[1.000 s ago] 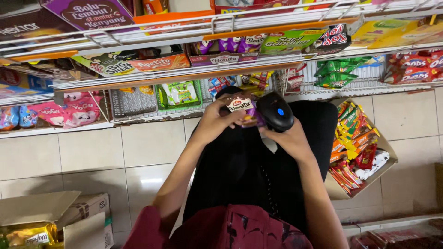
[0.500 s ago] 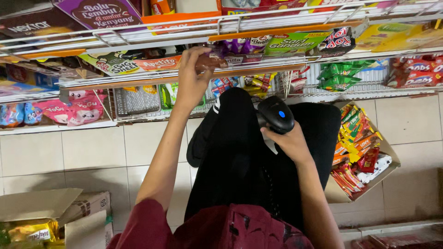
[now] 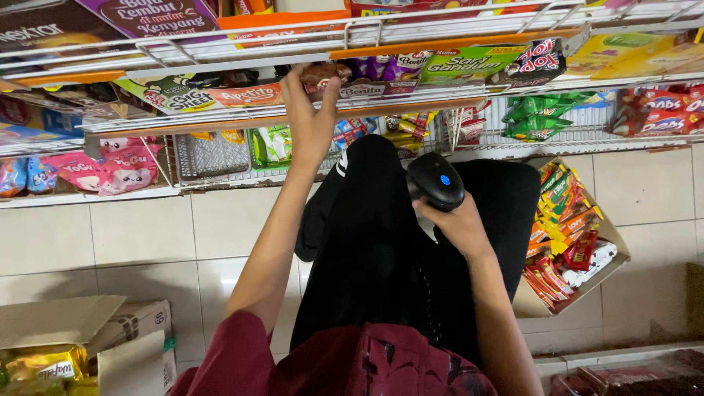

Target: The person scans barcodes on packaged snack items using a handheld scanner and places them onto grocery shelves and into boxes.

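My left hand (image 3: 308,117) reaches up to the wire shelf (image 3: 242,121) and grips a small brown snack packet (image 3: 325,74) at the shelf's edge, among purple and green packets. My right hand (image 3: 455,224) is lower, over my black-clad lap, closed around a black handheld scanner (image 3: 435,180) with a blue light on top. The scanner points toward the shelves.
Wire racks filled with colourful snack packets run across the top. An open cardboard box of snack bars (image 3: 568,238) sits on the tiled floor at right. Another cardboard box (image 3: 88,334) with yellow packets stands at bottom left.
My left hand lifted the packet from beside the scanner up to the shelf. The right hand with the scanner stayed almost still.
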